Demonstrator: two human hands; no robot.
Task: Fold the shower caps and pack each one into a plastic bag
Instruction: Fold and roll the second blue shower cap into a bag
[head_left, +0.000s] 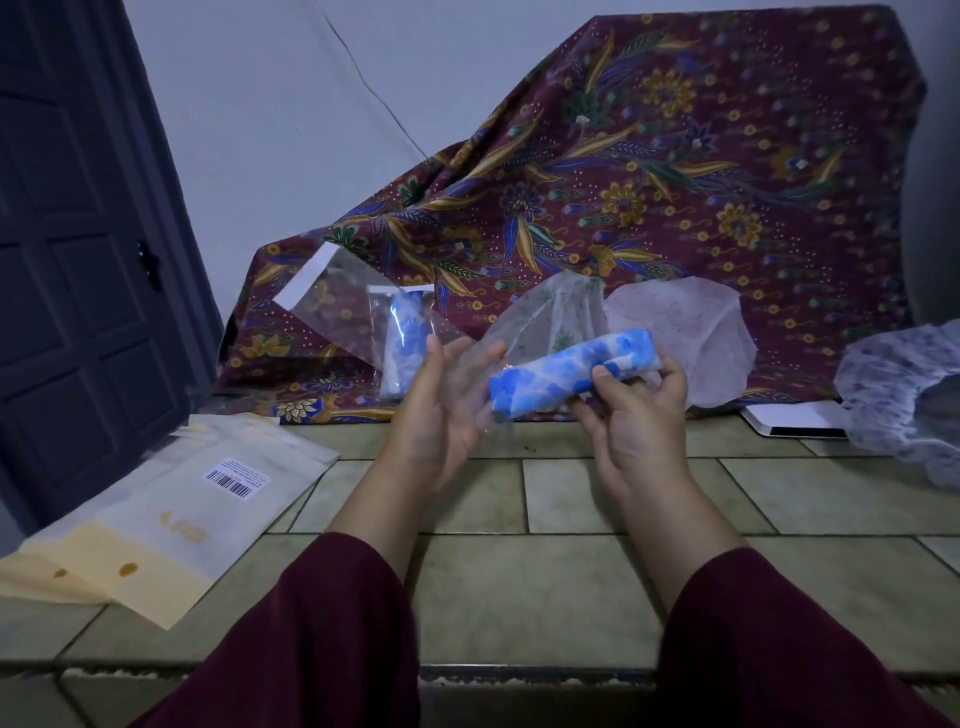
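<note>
Head-worn view, forward and down

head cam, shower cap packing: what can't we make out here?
- Whatever the batik cloth covers: hidden, head view.
- Barcode label text on the envelope: too small.
- Cap at right: cut off by the frame edge.
- Clear bag at the left hand: outline too faint.
- Right hand fingers behind the folded blue cap.
</note>
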